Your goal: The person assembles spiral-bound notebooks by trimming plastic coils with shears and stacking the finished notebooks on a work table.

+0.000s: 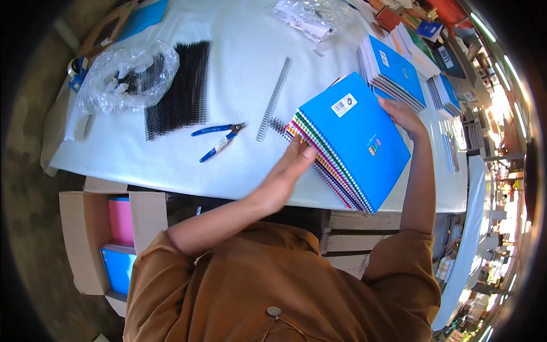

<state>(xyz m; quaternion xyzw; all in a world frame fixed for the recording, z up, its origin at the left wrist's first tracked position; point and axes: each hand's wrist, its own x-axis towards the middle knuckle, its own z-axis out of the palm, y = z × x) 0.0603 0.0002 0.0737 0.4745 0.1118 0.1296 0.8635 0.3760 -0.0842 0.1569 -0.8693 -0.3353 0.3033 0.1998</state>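
Note:
A thick stack of spiral notebooks (362, 128) with a blue top cover is tilted over the near right part of the table. Multicoloured coils line its left edge. My left hand (288, 171) presses on that coil edge, its thumb up and its other fingers partly hidden by the stack. On the far right side, my right hand (403, 117) grips the stack by its edge, fingertips near the top cover. A long loose binding coil (273, 100) lies left of the stack. Blue-handled cutting pliers (219, 139) rest open-jawed on the cloth.
Black binding coils (192, 85) lie beside a clear plastic bag (128, 80) at the left. More blue notebooks (396, 65) are stacked at the far right. Crumpled plastic (310, 20) sits at the back. An open cardboard box (85, 228) with pink and blue notebooks stands below the table's edge.

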